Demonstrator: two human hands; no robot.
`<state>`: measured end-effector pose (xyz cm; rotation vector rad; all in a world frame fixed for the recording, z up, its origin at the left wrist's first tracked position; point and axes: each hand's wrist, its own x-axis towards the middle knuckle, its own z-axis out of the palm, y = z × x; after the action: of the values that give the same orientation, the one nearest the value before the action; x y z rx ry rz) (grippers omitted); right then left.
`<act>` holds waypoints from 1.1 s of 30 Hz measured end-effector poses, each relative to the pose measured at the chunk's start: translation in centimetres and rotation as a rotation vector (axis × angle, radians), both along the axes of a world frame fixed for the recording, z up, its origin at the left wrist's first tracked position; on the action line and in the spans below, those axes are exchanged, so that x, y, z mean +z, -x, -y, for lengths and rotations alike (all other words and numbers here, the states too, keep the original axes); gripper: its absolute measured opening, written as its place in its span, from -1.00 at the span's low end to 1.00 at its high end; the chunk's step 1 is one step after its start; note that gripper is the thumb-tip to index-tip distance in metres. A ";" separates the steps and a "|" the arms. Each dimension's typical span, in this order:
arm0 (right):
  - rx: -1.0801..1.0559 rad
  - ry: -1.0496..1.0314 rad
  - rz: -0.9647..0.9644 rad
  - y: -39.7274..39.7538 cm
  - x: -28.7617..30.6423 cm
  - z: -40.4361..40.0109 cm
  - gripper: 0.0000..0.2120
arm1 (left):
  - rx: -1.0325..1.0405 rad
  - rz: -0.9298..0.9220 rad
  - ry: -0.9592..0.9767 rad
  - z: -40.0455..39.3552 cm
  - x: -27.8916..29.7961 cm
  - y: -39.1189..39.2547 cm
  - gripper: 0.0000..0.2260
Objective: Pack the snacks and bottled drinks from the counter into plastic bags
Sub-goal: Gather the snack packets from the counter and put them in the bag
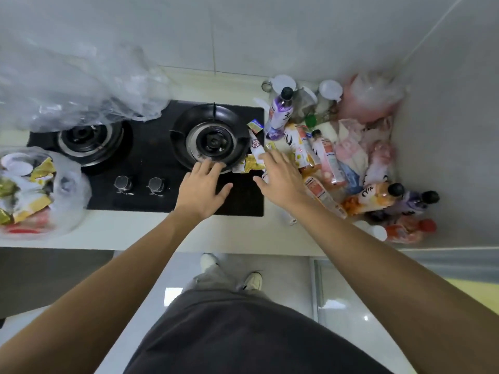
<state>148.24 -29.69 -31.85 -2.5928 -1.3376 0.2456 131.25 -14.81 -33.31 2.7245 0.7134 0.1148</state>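
Both hands spread, holding nothing | right hand (280,176) over yellow snack packet (252,163), left hand (205,187) by burner (213,140) | risk: sweeping reach topples crowded bottles (324,155)

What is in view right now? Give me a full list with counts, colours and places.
Gas stove: one, black, two burners, two knobs, centre of counter.
Filled plastic bag: one, clear, holding yellow snack packets, counter left.
Empty plastic bag: one, clear, crumpled, behind left burner.
Snack packets: several, yellow and white, right edge of stove.
Bottled drinks: roughly ten, purple, orange, pink and red, piled counter right.
Pink bag: one, far right corner.
White jars: about three, behind bottles.
Left hand: open, over right burner's front.
Right hand: open, reaching at the packets.
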 end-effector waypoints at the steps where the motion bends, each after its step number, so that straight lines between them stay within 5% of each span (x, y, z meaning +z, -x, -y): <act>1: -0.026 0.019 -0.013 -0.8 -0.2 0.3 -0.53 | -0.022 -0.003 0.013 0.1 -0.3 -0.9 -0.54; 13: -0.224 0.024 -0.055 -11.0 -1.7 2.4 -0.61 | -0.171 -0.105 0.051 -1.1 -1.8 -11.7 -0.57; 17: -0.168 0.040 -0.078 -13.4 -2.3 1.9 -0.54 | -0.185 -0.214 0.018 -1.2 -2.3 -14.5 -0.49; 24: 0.175 0.122 -0.054 -14.6 -4.8 1.3 -0.75 | -0.299 -0.352 -0.092 -1.1 -3.7 -17.2 -0.34; 33: 0.323 0.372 0.024 -14.9 -7.4 0.7 -0.48 | -0.382 -0.430 -0.238 -1.0 -4.5 -18.5 -0.40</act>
<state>163.14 -30.39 -39.29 -2.6512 -1.8755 0.5665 149.77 -13.79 -37.84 3.0940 0.2774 -0.5185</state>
